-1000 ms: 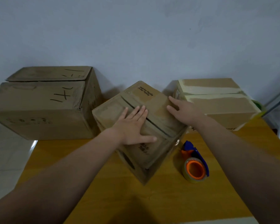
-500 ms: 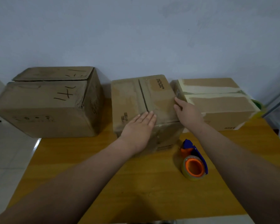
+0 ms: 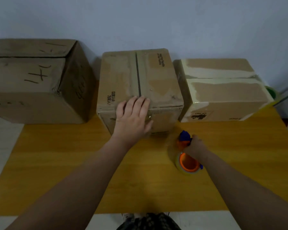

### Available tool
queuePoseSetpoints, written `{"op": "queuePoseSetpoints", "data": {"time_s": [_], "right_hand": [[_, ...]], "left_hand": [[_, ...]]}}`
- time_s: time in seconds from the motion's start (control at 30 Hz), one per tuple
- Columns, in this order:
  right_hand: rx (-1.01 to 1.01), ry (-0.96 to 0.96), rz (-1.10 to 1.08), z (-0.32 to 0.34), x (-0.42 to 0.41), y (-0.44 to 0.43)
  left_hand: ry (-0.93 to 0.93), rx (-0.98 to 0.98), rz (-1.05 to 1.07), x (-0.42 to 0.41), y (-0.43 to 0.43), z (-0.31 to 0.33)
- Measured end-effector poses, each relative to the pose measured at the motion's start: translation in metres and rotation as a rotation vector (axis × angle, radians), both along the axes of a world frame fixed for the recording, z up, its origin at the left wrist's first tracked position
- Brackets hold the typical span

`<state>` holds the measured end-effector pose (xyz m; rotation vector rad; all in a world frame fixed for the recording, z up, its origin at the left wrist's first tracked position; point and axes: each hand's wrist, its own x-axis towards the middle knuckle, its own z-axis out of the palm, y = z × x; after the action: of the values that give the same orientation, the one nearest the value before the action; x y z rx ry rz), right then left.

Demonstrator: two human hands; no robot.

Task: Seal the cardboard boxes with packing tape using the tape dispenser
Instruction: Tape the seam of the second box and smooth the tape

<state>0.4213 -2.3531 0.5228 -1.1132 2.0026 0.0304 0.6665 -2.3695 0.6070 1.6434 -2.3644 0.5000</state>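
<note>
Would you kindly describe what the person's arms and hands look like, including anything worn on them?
Left forearm and right forearm are bare, no sleeves in view. The left hand and right hand wear no gloves; no watch, bracelet or ring shows in this dim light.

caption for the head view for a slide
Left hand rests on the middle box while the right hand grips the tape dispenser.

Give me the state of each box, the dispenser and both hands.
left box, flaps down, no tape visible.
middle box, flaps closed, seam untaped.
right box, taped shut.
tape dispenser, lying flat, gripped.
left hand, flat on middle box.
right hand, grips tape dispenser.
</note>
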Motion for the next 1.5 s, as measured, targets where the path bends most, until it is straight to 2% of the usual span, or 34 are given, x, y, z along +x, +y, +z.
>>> {"op": "queuePoseSetpoints", "data": {"time_s": [0.07,0.17,0.23,0.33,0.43,0.53,0.63,0.7,0.77,0.83,0.9,0.97,1.07,1.23,1.33,1.5], "right_hand": [[0.001,0.027,0.047,-0.012,-0.001,0.009],[-0.104,0.221,0.152,-0.017,-0.003,0.017],[-0.161,0.232,0.193,-0.015,-0.006,0.022],[-0.265,0.053,0.178,0.000,-0.006,0.031],[-0.460,-0.174,0.103,0.033,-0.002,0.041],[-0.669,-0.308,0.045,0.065,0.005,0.046],[-0.885,-0.348,0.111,0.092,0.015,0.046],[-0.969,-0.397,0.137,0.108,0.023,0.041],[-1.011,-0.443,0.151,0.123,0.033,0.036],[-1.016,-0.475,0.171,0.136,0.043,0.030],[-1.064,-0.485,0.203,0.146,0.053,0.024],[-1.119,-0.485,0.238,0.157,0.063,0.017],[-1.178,-0.450,0.334,0.169,0.077,0.009],[-1.266,-0.358,0.421,0.172,0.097,0.004],[-1.285,-0.292,0.458,0.171,0.106,0.003],[-1.255,-0.251,0.462,0.175,0.113,0.008]], "left_hand": [[0.016,-0.056,0.007,0.001,-0.006,-0.005],[0.098,-0.090,0.015,0.002,-0.012,-0.008],[0.123,-0.091,0.046,-0.002,-0.012,-0.009],[0.146,-0.109,0.085,-0.007,-0.012,-0.006],[0.181,-0.126,0.066,-0.004,-0.011,-0.004],[0.079,-0.125,0.052,0.001,-0.010,-0.007],[0.011,0.049,0.090,-0.002,-0.005,0.001],[0.075,0.162,0.104,-0.006,0.001,0.016],[0.331,0.275,0.040,-0.004,0.009,0.035],[0.785,0.416,-0.006,0.005,0.019,0.065],[1.239,0.656,0.025,0.015,0.027,0.096],[1.402,0.922,0.094,0.026,0.029,0.122],[1.388,1.039,0.102,0.044,0.027,0.147],[1.193,0.975,-0.035,0.066,0.027,0.163],[1.234,0.939,-0.064,0.078,0.023,0.164],[1.230,0.988,-0.020,0.091,0.012,0.166]]}}
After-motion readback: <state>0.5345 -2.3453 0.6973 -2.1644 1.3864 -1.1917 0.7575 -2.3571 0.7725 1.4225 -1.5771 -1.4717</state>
